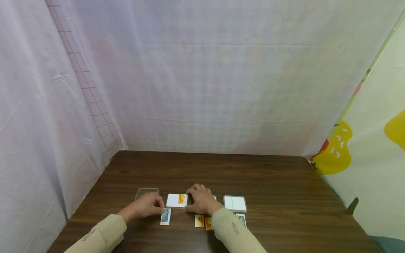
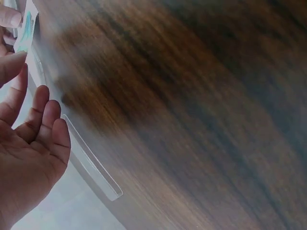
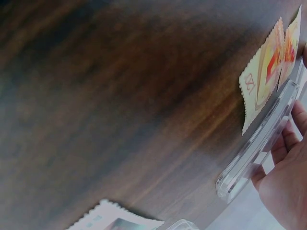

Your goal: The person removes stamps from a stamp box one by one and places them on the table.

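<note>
My left hand (image 1: 146, 205) pinches a blue-green postage stamp (image 1: 165, 217) between thumb and finger by its upper end, just above the table. In the left wrist view this stamp (image 2: 27, 29) shows at the upper left corner. My right hand (image 1: 200, 200) has its thumb and a finger at the right-hand edges of a clear plastic case (image 1: 172, 200) with a white insert, holding it flat. An orange stamp (image 1: 182, 199) lies on that insert's right half. Below the right hand lie two orange stamps (image 1: 199, 221), one partly behind the sleeve. Their scalloped edges show in the right wrist view.
An empty-looking clear case (image 1: 147, 190) lies partly behind the left hand. Another case (image 3: 256, 143) sits beneath the right hand. Farther right is a case with a white insert (image 1: 235, 203), a greenish stamp (image 1: 242, 219) before it. Curtains surround the brown table (image 1: 272, 175).
</note>
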